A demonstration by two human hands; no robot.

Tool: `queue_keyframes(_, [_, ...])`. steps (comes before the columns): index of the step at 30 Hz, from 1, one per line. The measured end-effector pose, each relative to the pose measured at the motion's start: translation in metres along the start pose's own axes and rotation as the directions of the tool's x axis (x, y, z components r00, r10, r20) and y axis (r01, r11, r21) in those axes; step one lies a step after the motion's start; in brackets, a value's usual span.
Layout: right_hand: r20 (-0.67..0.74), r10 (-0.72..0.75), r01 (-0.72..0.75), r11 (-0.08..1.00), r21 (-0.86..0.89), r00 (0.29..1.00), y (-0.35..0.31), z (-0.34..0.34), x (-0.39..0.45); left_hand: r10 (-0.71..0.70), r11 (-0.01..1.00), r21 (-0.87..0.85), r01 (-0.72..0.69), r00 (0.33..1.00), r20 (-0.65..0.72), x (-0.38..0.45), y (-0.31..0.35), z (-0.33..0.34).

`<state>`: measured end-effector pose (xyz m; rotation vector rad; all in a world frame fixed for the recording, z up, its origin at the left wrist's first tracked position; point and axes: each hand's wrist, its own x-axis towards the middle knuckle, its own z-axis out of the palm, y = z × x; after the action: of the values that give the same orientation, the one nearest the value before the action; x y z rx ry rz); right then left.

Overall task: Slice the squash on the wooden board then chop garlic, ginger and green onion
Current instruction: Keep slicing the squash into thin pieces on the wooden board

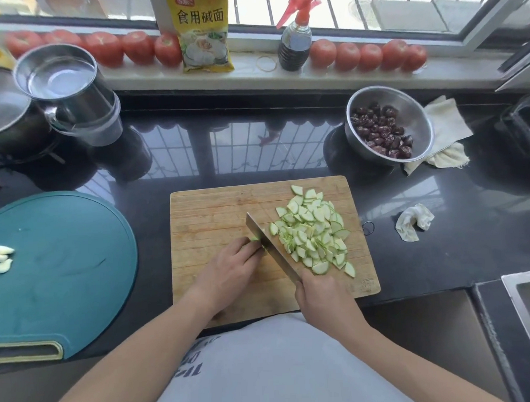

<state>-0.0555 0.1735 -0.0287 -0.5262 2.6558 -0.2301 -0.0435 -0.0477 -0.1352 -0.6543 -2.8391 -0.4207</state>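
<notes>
A wooden board [209, 215] lies in the middle of the dark counter. A heap of pale green squash slices [315, 232] covers its right half. My left hand [230, 269] curls over a small remaining squash end [254, 239], mostly hidden under the fingers. My right hand [319, 295] grips the handle of a cleaver [270, 246], whose blade stands on the board right beside my left fingertips. Three peeled garlic cloves [2, 258] lie on a round teal board [63, 264] at the left.
A steel bowl of dark red dates [388, 125] sits at the back right on a cloth [445, 123]. A crumpled tissue [413, 221] lies right of the board. Steel pots [58, 82] stand back left. Tomatoes [369, 56], a spray bottle [294, 38] and a yellow packet [203, 30] line the sill.
</notes>
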Motion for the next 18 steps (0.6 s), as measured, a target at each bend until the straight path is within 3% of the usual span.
queue_keyframes(8, [0.013,0.022,-0.021,0.997,-0.069,1.000,0.001,0.007,0.004,-0.008,1.000,-0.018,0.007,1.000,-0.023,-0.001,0.001,0.006])
queue_keyframes(18, [-0.026,0.035,-0.032,0.992,0.124,0.999,-0.009,0.012,0.024,-0.021,0.999,-0.031,0.019,0.998,-0.067,0.001,0.003,0.002])
